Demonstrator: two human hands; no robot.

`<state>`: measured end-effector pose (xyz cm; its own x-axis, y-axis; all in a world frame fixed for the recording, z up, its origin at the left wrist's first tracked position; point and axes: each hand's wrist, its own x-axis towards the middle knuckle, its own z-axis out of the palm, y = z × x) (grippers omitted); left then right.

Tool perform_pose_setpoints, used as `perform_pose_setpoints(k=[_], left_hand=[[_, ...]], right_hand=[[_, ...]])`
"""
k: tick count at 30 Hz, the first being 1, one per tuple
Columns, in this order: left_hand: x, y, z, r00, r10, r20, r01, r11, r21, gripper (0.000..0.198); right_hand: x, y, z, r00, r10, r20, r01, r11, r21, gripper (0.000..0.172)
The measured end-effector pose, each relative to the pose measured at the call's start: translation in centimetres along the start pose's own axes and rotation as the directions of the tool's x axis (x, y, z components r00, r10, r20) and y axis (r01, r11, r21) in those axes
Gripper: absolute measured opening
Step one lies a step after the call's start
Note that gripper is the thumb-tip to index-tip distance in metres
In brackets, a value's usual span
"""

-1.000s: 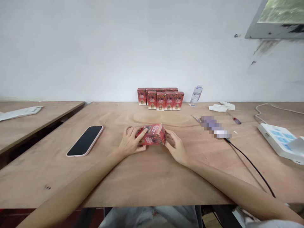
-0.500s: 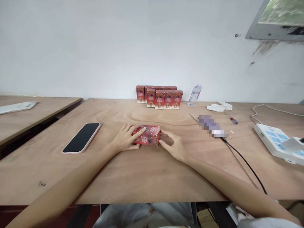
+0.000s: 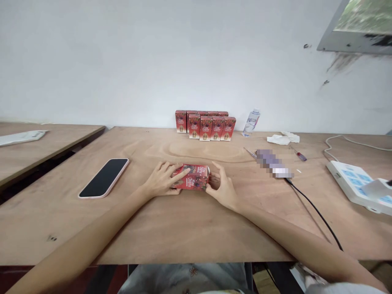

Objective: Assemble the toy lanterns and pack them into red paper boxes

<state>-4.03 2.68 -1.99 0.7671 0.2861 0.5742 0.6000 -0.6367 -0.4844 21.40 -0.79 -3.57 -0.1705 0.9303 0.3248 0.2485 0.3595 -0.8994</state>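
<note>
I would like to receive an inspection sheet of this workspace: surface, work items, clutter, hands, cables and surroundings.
Surface: wooden table, small dark marks at front left.
Work items: red box, lying down; its right end seems open. Standing boxes behind, near the wall.
Clutter: phone, bottle, white paper, screwdriver, pixelated item.
Hands: left hand holds the red box; right hand is at its right end.
Cables: black cable runs to the pixelated item; white cable lies behind the power strip.
Surroundings: second table at left; window at upper right.
</note>
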Motion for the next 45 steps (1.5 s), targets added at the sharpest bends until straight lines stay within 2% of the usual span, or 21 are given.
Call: perform_pose_setpoints(k=[4,10,15,18,22,24,27,28,31,33,38,45], left_hand=[[0.1,0.1,0.3,0.998,-0.018,-0.063,0.010,0.993,-0.118,0.057],[-0.7,-1.0,1.1,0.991,-0.112,-0.068,0.087,0.950,-0.300,0.066],[-1.3,-1.2,1.6,0.979,-0.198,-0.042,0.169,0.914,-0.368,0.067],[-1.4,-1.1,1.6,0.966,-0.259,-0.006,0.236,0.888,-0.394,0.062],[-1.5,-1.1,1.7,0.957,-0.288,0.030,0.273,0.866,-0.419,0.059],[-1.4,-1.1,1.7,0.960,-0.281,0.004,0.258,0.872,-0.416,0.062],[-1.2,-0.7,1.5,0.951,-0.309,-0.015,0.276,0.870,-0.409,0.064],[-1.1,-0.5,1.4,0.949,-0.316,-0.015,0.282,0.866,-0.413,0.063],[-0.8,0.3,1.1,0.948,-0.316,0.014,0.295,0.865,-0.407,0.061],[-0.7,0.7,1.1,0.952,-0.307,-0.001,0.286,0.884,-0.369,0.060],[-0.7,0.9,1.2,0.973,-0.222,-0.061,0.198,0.942,-0.270,0.057],[-0.5,1.3,0.7,0.980,-0.119,-0.156,0.102,0.988,-0.116,0.051]], right_hand=[[0.3,0.2,0.1,0.999,0.041,-0.025,-0.040,0.998,0.055,0.080],[0.4,0.0,-0.6,0.992,-0.020,-0.121,0.002,0.990,-0.142,0.061],[0.5,-0.2,-0.8,0.978,-0.184,-0.101,0.160,0.966,-0.204,0.041],[0.5,-0.2,-0.8,0.968,-0.229,-0.107,0.200,0.953,-0.229,0.033],[0.5,-0.4,-0.9,0.966,-0.260,-0.012,0.251,0.943,-0.219,0.018],[0.4,-0.4,-0.9,0.971,-0.235,-0.028,0.224,0.949,-0.221,0.009],[0.6,-0.2,-0.8,0.983,-0.172,-0.057,0.155,0.962,-0.222,0.030],[0.7,-0.1,-0.8,0.986,-0.155,-0.060,0.139,0.966,-0.216,0.031],[1.0,0.6,-0.7,0.990,-0.111,-0.089,0.096,0.983,-0.159,0.018],[1.3,1.2,-0.6,0.990,-0.075,-0.117,0.065,0.994,-0.091,0.017],[1.8,2.2,-0.6,0.993,-0.003,-0.121,0.011,0.998,0.068,0.018],[2.3,2.4,-0.6,0.992,0.071,-0.102,-0.055,0.987,0.149,0.017]])
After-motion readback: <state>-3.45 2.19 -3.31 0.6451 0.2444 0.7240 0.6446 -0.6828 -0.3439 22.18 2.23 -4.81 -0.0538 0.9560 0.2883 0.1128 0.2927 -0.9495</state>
